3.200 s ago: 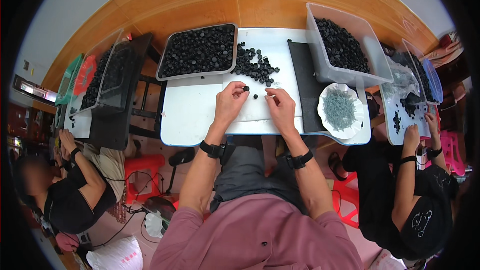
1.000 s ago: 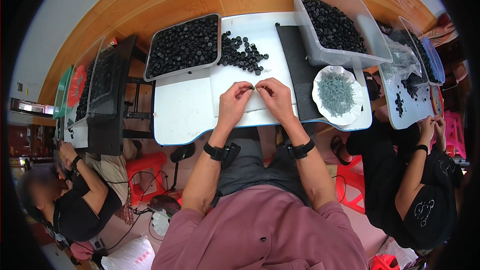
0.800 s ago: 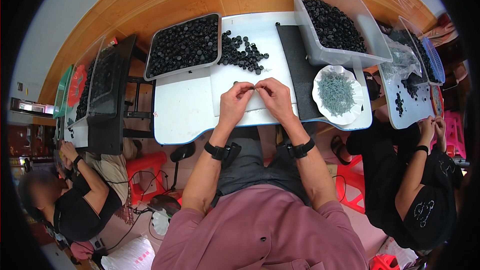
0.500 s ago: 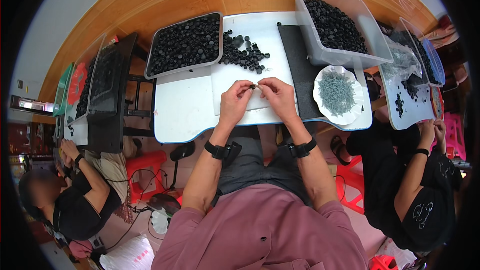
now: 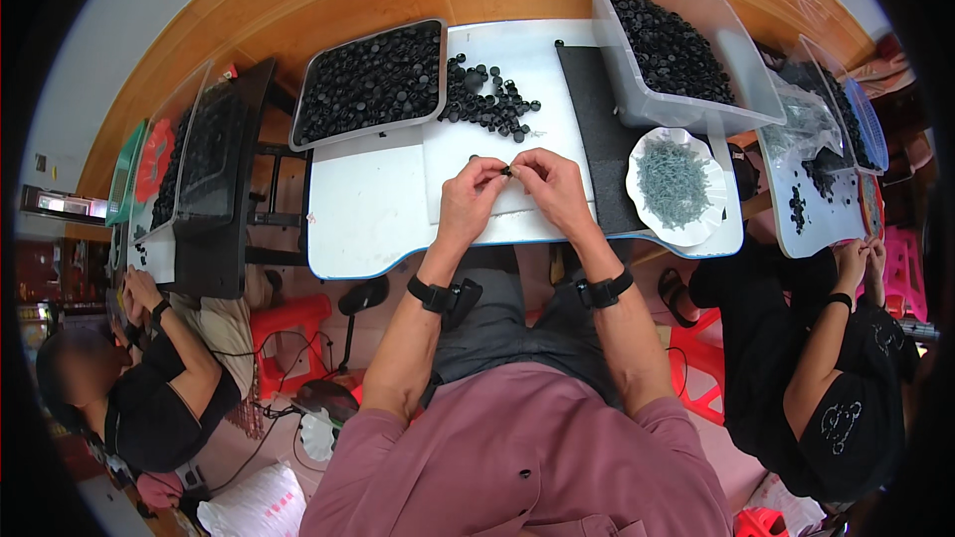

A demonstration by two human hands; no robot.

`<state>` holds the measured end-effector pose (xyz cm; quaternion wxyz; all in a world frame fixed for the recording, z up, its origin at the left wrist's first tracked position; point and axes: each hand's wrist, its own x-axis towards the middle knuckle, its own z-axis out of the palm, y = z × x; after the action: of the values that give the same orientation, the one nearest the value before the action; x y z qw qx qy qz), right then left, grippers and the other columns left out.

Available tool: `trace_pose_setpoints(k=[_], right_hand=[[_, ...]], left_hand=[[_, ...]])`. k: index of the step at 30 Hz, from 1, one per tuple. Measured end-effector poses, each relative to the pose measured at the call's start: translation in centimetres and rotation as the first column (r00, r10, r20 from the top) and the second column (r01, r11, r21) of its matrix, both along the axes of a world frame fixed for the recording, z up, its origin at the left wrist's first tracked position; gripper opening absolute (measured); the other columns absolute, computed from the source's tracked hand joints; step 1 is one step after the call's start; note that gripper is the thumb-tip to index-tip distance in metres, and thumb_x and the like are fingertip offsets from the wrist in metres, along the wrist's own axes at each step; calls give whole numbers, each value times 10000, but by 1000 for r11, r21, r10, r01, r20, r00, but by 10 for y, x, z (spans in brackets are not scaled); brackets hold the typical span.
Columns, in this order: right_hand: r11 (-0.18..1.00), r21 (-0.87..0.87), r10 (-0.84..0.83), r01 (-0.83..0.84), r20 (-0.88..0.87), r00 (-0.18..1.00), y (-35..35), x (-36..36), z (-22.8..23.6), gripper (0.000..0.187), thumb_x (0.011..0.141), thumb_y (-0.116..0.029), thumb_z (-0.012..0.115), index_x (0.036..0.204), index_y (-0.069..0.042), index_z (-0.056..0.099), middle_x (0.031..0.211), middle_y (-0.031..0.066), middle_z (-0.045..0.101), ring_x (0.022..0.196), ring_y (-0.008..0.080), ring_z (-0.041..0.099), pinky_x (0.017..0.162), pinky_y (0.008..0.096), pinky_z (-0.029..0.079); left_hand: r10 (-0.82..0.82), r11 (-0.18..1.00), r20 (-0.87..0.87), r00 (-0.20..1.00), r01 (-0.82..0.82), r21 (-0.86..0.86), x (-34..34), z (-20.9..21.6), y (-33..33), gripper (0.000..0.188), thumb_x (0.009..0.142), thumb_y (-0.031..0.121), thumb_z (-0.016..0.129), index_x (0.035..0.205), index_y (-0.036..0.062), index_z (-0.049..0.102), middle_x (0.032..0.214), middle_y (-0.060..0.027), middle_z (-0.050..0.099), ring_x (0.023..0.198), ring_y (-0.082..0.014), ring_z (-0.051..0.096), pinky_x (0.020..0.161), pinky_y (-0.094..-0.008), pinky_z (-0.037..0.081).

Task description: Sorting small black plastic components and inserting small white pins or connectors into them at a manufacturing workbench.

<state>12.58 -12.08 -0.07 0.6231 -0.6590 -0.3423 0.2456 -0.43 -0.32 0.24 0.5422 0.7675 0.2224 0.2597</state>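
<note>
Over the white work mat, my left hand pinches a small black cap between thumb and fingertips. My right hand meets it from the other side, thumb and forefinger closed on the same piece. Fingers cover most of the cap, and whether another small part is in the pinch cannot be seen. Just beyond my hands lies a loose pile of black round caps. A metal tray full of similar caps stands at the far left of the table.
A clear plastic bin of black parts sits at the far right on a dark mat. Nearer is a white scalloped dish of thin grey-green pieces. Other people work at tables on both sides.
Both hands stay together on the small black cap, with only slight finger shifts. The whole view has shifted a little.
</note>
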Motion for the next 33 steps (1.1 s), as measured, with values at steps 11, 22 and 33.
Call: trace_pose_setpoints(k=[11, 22, 33], right_hand=[[999, 51, 23, -19, -84, 996, -2, 1, 1, 128, 930, -88, 748, 1002, 18, 754, 849, 28, 734, 742, 67, 621, 668, 225, 498], [992, 111, -64, 61, 26, 998, -3, -1, 0, 127, 885, -39, 760, 1004, 4, 763, 885, 54, 701, 742, 101, 628, 664, 254, 499], [983, 152, -140, 104, 249, 958, -4, -10, 6, 193, 846, 24, 764, 1024, -20, 708, 952, 56, 693, 694, 117, 635, 600, 259, 495]], left_hand=[[-105, 991, -10, 994, 103, -79, -3, 1, 7, 222, 951, 103, 726, 1148, 2, 727, 985, -101, 777, 883, -158, 732, 792, -285, 565], [-82, 983, -29, 996, 76, -168, 4, 5, 6, 216, 943, 100, 744, 1134, 2, 721, 964, -69, 774, 852, -86, 686, 757, -237, 535], [-85, 914, 41, 996, 94, -395, 9, 8, 6, 214, 1006, 142, 699, 1114, -41, 708, 934, -67, 771, 853, -74, 678, 756, -215, 510]])
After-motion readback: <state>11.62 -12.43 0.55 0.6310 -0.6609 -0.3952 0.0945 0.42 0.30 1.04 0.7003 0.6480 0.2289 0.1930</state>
